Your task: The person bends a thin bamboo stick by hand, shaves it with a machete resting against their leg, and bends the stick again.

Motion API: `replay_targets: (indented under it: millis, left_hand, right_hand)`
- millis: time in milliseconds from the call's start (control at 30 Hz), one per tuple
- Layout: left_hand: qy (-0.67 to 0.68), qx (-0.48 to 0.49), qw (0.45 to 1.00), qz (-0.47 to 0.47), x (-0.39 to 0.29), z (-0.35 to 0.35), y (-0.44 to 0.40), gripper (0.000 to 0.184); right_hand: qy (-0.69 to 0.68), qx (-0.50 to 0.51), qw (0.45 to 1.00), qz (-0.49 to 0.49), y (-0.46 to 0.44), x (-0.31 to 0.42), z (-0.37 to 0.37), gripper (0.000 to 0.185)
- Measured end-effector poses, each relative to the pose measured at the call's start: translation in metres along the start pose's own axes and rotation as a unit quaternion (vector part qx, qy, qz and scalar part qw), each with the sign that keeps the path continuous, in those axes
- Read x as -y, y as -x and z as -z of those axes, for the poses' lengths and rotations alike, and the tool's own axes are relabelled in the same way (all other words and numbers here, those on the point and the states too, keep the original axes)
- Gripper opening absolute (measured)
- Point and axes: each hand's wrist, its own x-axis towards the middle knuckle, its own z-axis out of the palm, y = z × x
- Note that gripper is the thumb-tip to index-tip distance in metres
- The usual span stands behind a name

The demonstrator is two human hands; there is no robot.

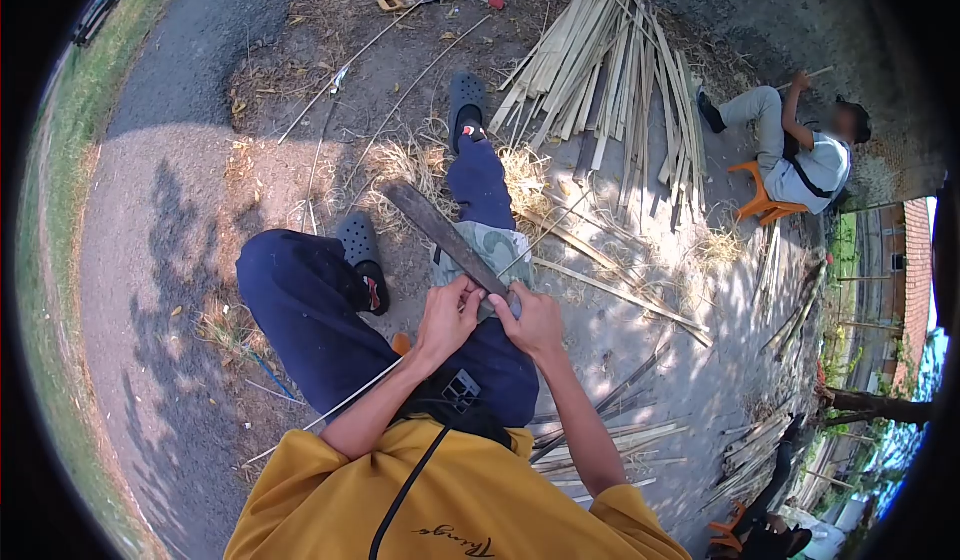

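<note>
A long, dark, flat blade with a rounded far end (440, 232) slanted over the seated person's navy cloth trousers (300, 290), its near end between the two bare hands. Its surface was dull and patchy brown-grey, its sides nearly parallel. Beneath it, a faded green camouflage-patterned cloth (497, 248) covered part of the right leg.

The left hand (447, 320) had its fingers bent and its fingertips drawn together against the near end of the blade; whether they gripped blade or strip could not be told. The right hand (535, 322) lay close beside, thumb stretched toward the left fingertips, its other fingers curled and partly hidden, their hold unclear. A thin, pale, slightly bowed strip (350, 397) ran past the left forearm to the hands.

Curly, straw-coloured shavings (400, 172) lay in tangles around the grey perforated clogs (467, 100). Beyond, straight, flat, cream-coloured slats (610, 70) fanned across the bare ground.
</note>
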Motion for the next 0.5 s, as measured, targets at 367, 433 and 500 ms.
replay_targets:
  millis: [367, 433, 500]
  left_hand:
    - [-0.057, -0.021, 0.998, -0.023, -0.003, 0.033, 0.035, 0.014]
    - [-0.064, -0.004, 0.998, 0.025, -0.006, 0.049, 0.057, 0.014]
    - [-0.056, -0.009, 0.998, 0.03, -0.013, 0.061, 0.075, 0.014]
  right_hand:
    - [-0.006, -0.007, 0.999, -0.042, -0.003, 0.001, -0.004, 0.053]
    - [-0.028, -0.031, 0.998, -0.054, -0.003, -0.003, -0.006, 0.048]
    - [-0.023, -0.021, 0.998, -0.057, 0.0, -0.003, -0.005, 0.051]
